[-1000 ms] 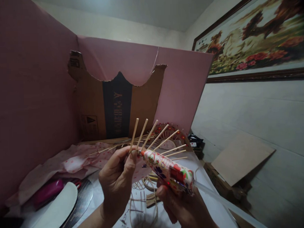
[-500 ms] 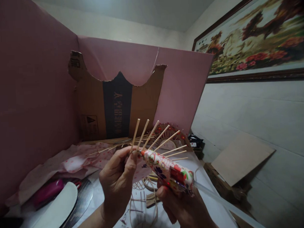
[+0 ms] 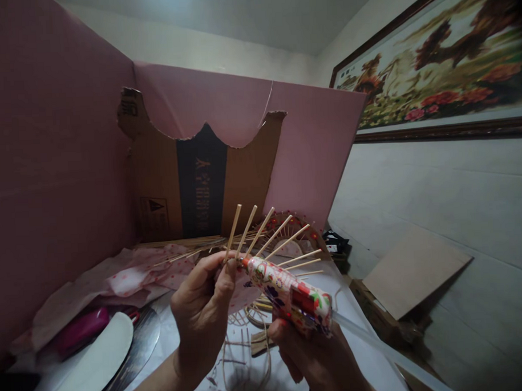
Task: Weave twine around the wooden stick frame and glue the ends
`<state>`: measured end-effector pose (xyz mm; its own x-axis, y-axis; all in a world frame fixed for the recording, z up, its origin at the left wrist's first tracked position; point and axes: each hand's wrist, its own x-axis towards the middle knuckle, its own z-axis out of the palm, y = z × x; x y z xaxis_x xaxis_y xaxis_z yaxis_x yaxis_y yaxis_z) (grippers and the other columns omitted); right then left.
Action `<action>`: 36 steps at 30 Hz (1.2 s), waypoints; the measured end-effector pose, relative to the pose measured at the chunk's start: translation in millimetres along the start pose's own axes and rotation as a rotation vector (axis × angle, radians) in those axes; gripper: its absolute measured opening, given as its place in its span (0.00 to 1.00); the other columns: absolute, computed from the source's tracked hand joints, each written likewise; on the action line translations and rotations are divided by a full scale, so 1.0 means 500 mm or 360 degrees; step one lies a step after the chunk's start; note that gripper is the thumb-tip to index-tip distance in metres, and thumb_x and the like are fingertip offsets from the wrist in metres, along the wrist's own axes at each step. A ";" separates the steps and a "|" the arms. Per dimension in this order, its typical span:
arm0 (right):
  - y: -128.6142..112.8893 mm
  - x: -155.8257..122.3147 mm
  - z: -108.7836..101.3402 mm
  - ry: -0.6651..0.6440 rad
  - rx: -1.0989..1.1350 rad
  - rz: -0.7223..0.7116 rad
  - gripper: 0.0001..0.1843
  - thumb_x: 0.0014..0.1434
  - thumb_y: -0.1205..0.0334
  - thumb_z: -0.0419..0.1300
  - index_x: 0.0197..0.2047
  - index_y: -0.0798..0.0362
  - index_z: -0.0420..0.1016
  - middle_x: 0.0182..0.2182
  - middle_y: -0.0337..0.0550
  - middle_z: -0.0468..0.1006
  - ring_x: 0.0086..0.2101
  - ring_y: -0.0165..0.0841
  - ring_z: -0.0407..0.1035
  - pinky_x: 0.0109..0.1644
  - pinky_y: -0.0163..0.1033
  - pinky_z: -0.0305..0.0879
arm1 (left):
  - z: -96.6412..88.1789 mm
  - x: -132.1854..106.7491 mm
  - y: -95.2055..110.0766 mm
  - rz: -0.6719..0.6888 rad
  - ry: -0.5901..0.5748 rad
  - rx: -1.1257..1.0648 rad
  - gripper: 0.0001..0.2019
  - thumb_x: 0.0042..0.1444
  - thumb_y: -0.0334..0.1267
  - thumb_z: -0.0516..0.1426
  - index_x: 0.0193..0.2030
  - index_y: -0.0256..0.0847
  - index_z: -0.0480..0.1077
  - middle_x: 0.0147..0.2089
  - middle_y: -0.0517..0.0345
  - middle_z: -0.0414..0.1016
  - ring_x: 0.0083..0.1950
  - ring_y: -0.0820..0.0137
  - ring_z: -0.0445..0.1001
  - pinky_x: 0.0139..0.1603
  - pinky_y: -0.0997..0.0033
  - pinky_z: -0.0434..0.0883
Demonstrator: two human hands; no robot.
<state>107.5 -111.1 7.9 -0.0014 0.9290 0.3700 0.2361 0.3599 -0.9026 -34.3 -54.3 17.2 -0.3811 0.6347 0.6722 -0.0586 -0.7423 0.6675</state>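
Over white table [image 3: 380, 365] (lower centre), left hand [image 3: 202, 303] pinched stick fan [image 3: 259, 233], right hand [image 3: 320, 359] gripped floral glue gun [image 3: 275, 280]. Framed picture [image 3: 449, 69] hung upper right.

The left hand [image 3: 205, 303], left forearm [image 3: 160, 373] and right hand [image 3: 313, 353] are bare.

Cardboard sheet [image 3: 252, 184], standing by the table's [image 3: 345, 298] far edge: sideways lettering on dark blue band [image 3: 203, 192], not legible; boxed triangle sign [image 3: 154, 208], lower left; printed mark [image 3: 130, 109], upper left, unreadable.
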 end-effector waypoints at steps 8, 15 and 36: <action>0.010 0.000 0.003 0.0042 0.0100 0.0043 0.17 0.51 0.43 0.64 0.26 0.49 0.73 0.10 0.31 0.56 0.12 0.25 0.51 0.11 0.32 0.48 | -0.001 0.003 0.000 -0.0017 0.0026 0.0006 0.05 0.52 0.34 0.62 0.37 0.40 0.77 0.32 0.58 0.79 0.30 0.74 0.75 0.32 0.79 0.74; 0.010 0.003 0.004 0.0018 0.0165 0.0040 0.17 0.50 0.44 0.66 0.26 0.49 0.72 0.10 0.29 0.55 0.11 0.23 0.49 0.10 0.30 0.44 | 0.000 0.002 0.001 0.0003 -0.0002 0.0003 0.05 0.54 0.34 0.61 0.37 0.42 0.77 0.31 0.60 0.79 0.31 0.76 0.75 0.32 0.82 0.73; -0.002 0.009 -0.004 -0.0133 0.0166 0.0171 0.18 0.53 0.44 0.63 0.30 0.51 0.72 0.13 0.30 0.57 0.14 0.26 0.53 0.16 0.32 0.51 | 0.004 0.003 0.010 0.0030 -0.0005 0.0038 0.04 0.54 0.34 0.61 0.36 0.43 0.77 0.30 0.61 0.79 0.29 0.76 0.75 0.31 0.82 0.73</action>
<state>109.2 -107.5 10.8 -0.0631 0.9650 0.2547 0.1372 0.2612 -0.9555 -33.2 -56.7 22.2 -0.3790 0.6213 0.6858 -0.0294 -0.7488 0.6622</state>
